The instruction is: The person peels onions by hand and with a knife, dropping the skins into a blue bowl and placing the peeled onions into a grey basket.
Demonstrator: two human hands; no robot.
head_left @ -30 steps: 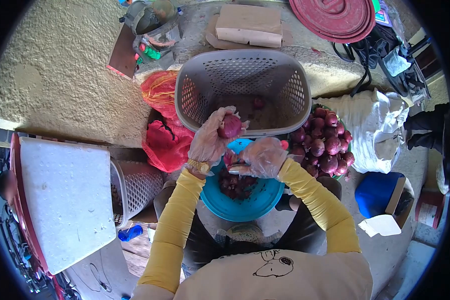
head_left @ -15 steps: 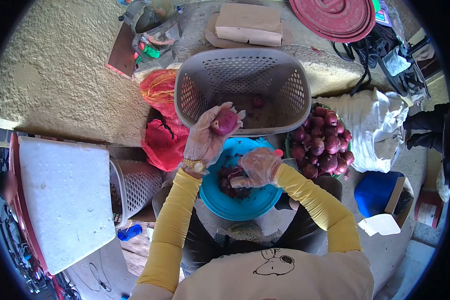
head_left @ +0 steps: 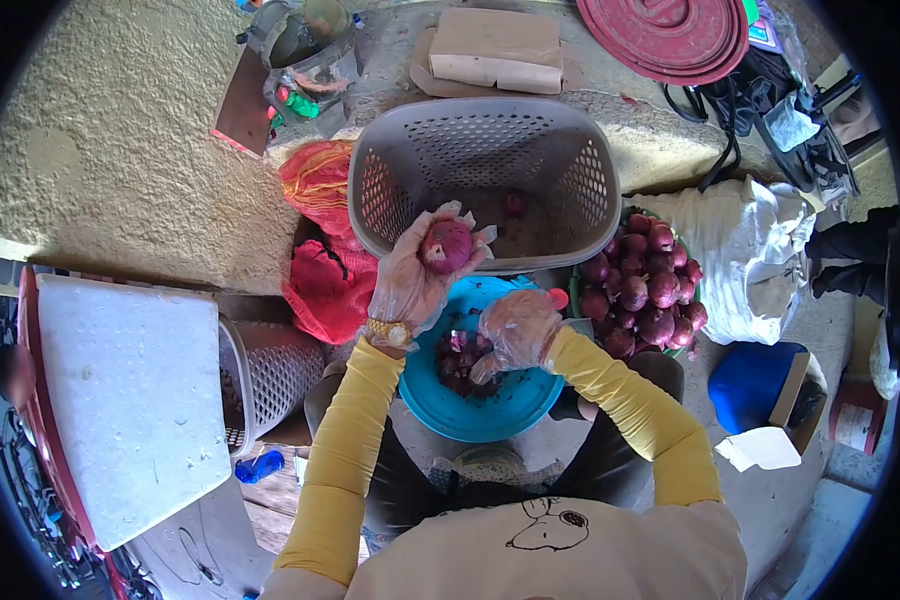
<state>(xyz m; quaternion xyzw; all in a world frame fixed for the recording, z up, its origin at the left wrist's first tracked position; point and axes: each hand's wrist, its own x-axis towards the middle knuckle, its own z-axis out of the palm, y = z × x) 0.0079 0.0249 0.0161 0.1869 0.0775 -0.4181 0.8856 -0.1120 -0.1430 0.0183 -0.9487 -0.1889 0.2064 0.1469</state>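
In my gloved left hand (head_left: 407,282) a peeled-looking red onion (head_left: 447,246) rests on the palm with the fingers curled round it, over the near rim of a grey-brown plastic basket (head_left: 485,264). My gloved right hand (head_left: 518,328) is closed above a blue basin (head_left: 482,425). A red end of a small tool (head_left: 558,298) sticks out by that hand; the rest is hidden in the fist. Onion skins (head_left: 460,365) lie in the basin beneath the hand. One more onion (head_left: 515,205) sits inside the basket.
A heap of red onions (head_left: 660,288) fills a green-rimmed container on the right, beside a white sack (head_left: 755,260). Red mesh bags (head_left: 328,285) lie left of the basket. A white foam lid (head_left: 130,400) and another perforated basket (head_left: 285,375) stand at the left.
The onion has turned in my left hand, showing a pale patch. My right hand has shifted slightly, its fingers drawn in, and more skins show in the basin.
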